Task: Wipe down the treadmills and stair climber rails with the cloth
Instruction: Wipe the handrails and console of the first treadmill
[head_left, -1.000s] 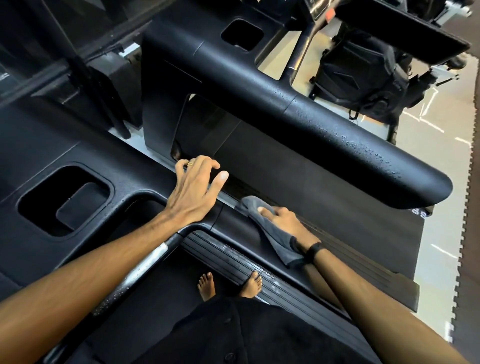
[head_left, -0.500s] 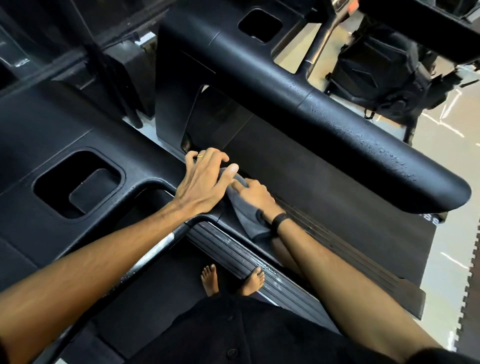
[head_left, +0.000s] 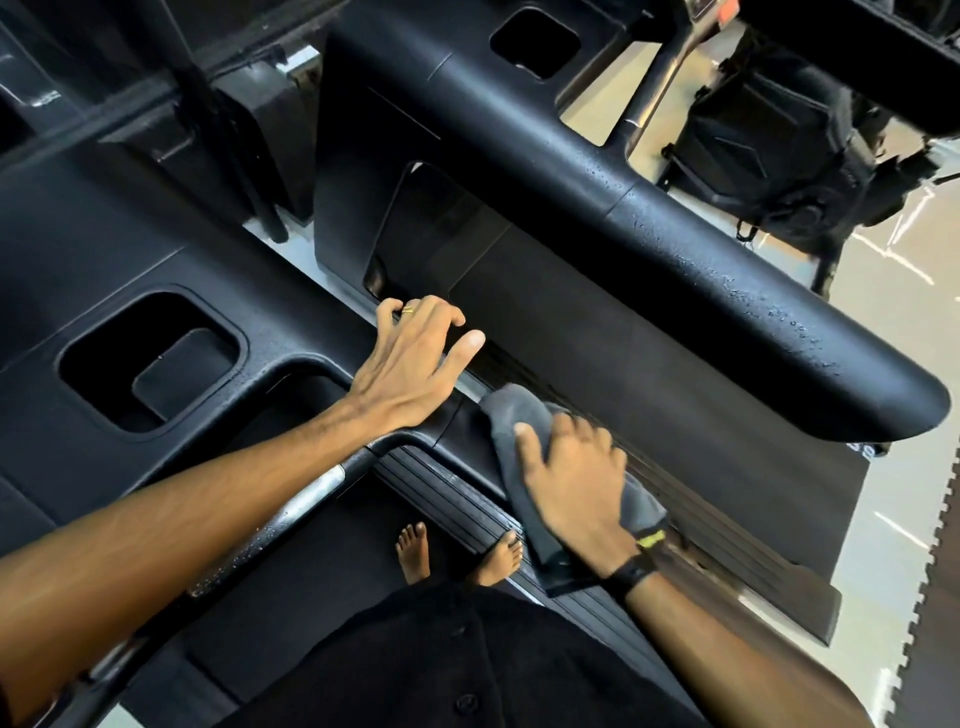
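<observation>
Cloth (head_left: 511, 423), grey and bunched, now lies further right along the near treadmill's black side rail (head_left: 467, 441) than half a second ago, when it was tucked against the left hand. The right hand (head_left: 571, 483) presses it down, fingers (head_left: 563, 428) curled over the fabric and grasping it, a dark band on the wrist. The left hand (head_left: 410, 358) has stayed put on the rail's inner end, fingers released and spread flat, a gold ring (head_left: 408, 310) showing. Everything underfoot is black: ribbed foot strip, belt, bare feet (head_left: 457, 556). To the far right, the next treadmill's rail (head_left: 675, 244) is beaded with droplets, and beyond it a dark machine (head_left: 769, 150) stands on pale glossy floor (head_left: 893, 322).
</observation>
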